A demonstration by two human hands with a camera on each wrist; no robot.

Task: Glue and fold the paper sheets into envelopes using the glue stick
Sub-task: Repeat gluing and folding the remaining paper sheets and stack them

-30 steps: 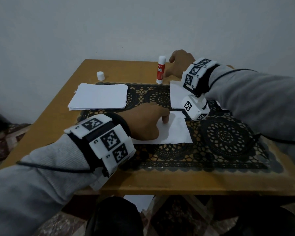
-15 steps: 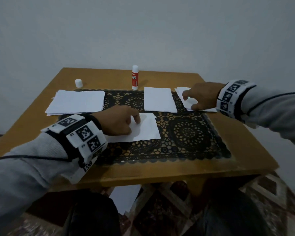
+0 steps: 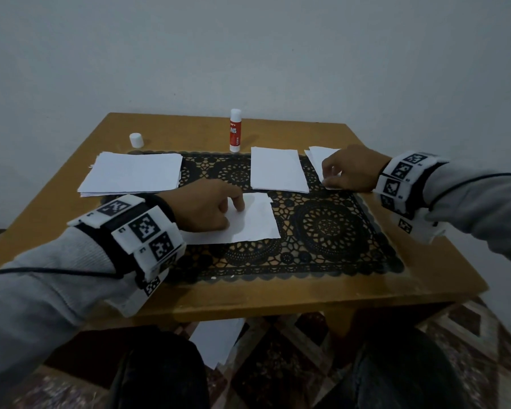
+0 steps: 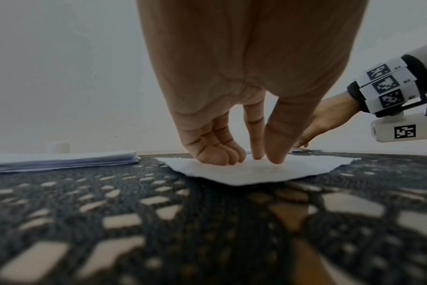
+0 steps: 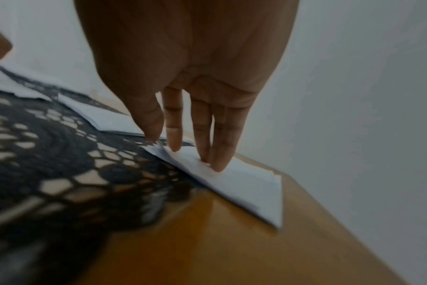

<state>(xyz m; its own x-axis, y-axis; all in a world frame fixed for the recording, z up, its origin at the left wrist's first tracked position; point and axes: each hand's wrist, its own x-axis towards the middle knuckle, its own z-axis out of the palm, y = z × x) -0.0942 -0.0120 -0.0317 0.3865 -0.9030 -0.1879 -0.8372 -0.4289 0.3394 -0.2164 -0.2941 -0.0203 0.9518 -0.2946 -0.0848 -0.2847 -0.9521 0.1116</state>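
Under the left hand, index and thumb fingers press the folded sheet; the right hand pins another envelope, with the glue stick upright beyond, nearer it.

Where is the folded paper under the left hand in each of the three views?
Head: folded paper at centre, on the black lace mat, left hand pressing it.
Left wrist: centre, under the fingertips.
Right wrist: not clearly in it.
Shared landmark: the lace mat, seen in all three.
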